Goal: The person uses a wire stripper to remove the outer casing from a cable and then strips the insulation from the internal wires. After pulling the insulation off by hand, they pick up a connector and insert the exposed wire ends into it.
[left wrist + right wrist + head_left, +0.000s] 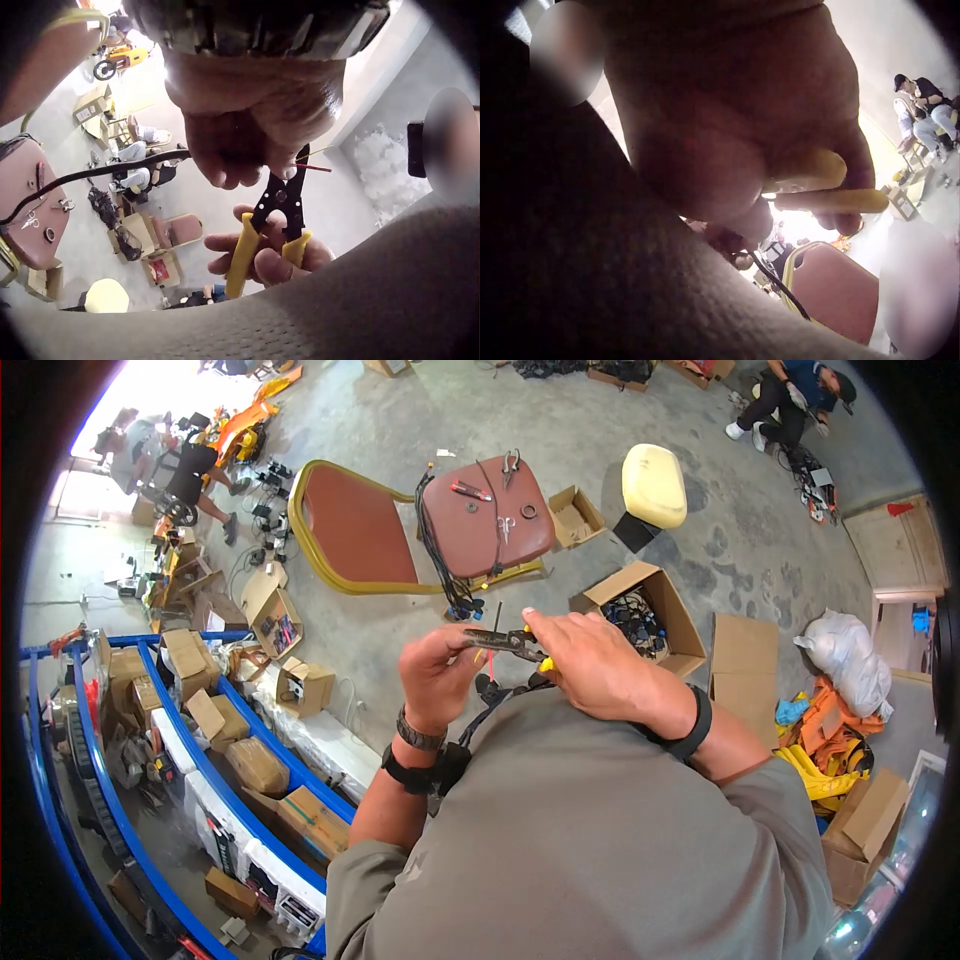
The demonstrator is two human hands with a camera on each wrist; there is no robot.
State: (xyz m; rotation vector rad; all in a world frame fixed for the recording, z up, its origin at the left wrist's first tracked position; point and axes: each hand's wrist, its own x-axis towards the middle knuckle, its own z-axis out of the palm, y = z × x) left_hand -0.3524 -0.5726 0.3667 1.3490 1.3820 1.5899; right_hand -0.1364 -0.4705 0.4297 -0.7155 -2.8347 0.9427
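Note:
My left hand (437,672) grips a black cable (97,171), whose end splits into a thin red wire (319,169) and a yellowish one (321,151). Yellow-handled wire strippers (281,196) are in my right hand (605,668), fingers wrapped about the handles. The strippers' head overlaps the left fingertips and the wire ends in the left wrist view. Beyond the hands, a red-brown chair seat (450,550) bears pliers (510,467), small scissors (505,528), a red-handled tool (470,490) and a dark ring (528,512). The right palm hides part of the handles in the right wrist view.
An open carton (690,630) of black cables and parts stands by my right arm. Blue shelving (130,760) with boxes runs along the left. A yellow stool (655,485) stands ahead. One person (800,400) sits at the far right, another (190,465) at the far left.

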